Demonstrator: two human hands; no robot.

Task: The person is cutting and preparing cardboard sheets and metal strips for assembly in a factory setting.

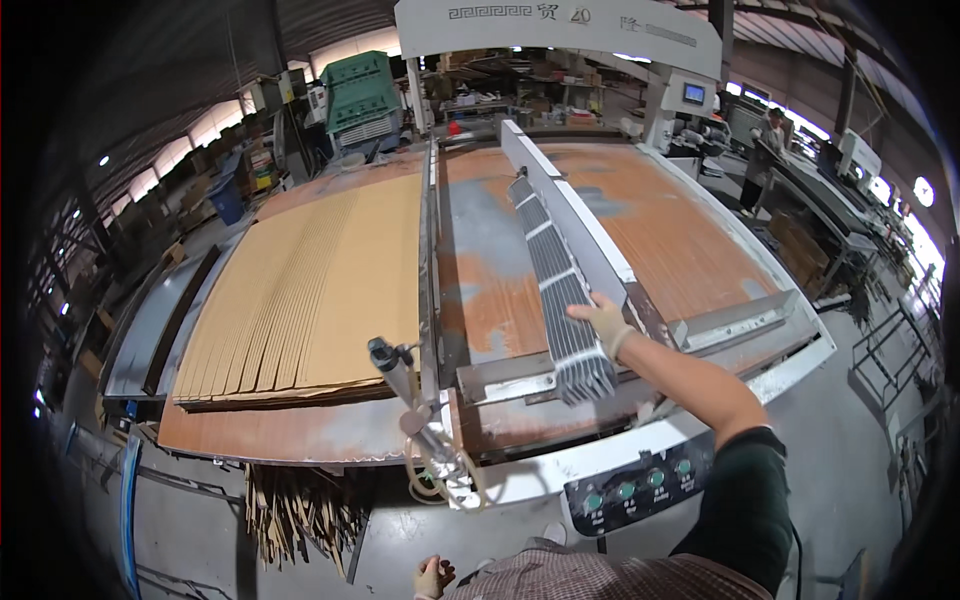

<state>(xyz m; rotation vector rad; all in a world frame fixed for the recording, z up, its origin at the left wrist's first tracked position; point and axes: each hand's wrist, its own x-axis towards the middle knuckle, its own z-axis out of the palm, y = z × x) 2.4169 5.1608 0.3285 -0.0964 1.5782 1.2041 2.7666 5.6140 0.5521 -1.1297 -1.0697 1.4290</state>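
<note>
the right hand point(606, 325) reaches over the desk point(480, 250), its fingers partly spread and laid across the near part of a bundle of grey strips point(555, 265); whether they grip it i cannot tell. the strips lie lengthwise on the desk's right half, just beside a long white rail point(575, 205), with pale bands across them. the left hand point(433, 577) hangs low at the bottom edge, well apart from the desk, fingers curled; i cannot tell if they hold anything. left of the strips, tan boards point(375, 270) lie in a wide layer. a metal fixture point(395, 372) stands at the near edge, between boards and strips, and a black panel point(640, 490) with green buttons sits at the front.
</note>
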